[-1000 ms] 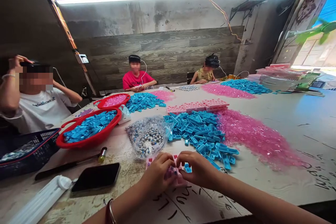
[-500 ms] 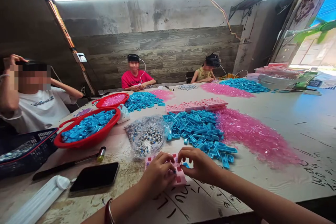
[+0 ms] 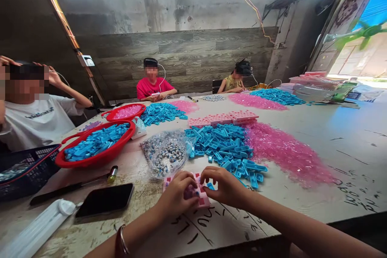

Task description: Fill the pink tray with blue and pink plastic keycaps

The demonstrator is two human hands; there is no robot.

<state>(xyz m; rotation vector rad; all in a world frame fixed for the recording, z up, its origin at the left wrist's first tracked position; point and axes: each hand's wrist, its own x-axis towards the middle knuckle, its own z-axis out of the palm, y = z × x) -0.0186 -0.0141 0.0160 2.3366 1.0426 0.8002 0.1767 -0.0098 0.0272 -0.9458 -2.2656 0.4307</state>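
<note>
A small pink tray lies on the table near the front edge. My left hand curls over its left part, fingers closed on something I cannot make out. My right hand pinches at the tray's right edge, beside a small blue piece. Just beyond my hands lie a pile of blue plastic pieces, a pile of clear pink pieces and a clear bag of small grey parts.
A black phone, a white box and a dark-handled tool lie to the left. Red basins hold blue and pink pieces. Stacked pink trays sit mid-table. Three other people sit around the table.
The view has shifted slightly. My hands stay on the pink tray; my right fingers moved from over the blue piece to the tray's right edge. The person at left moved their arms.
</note>
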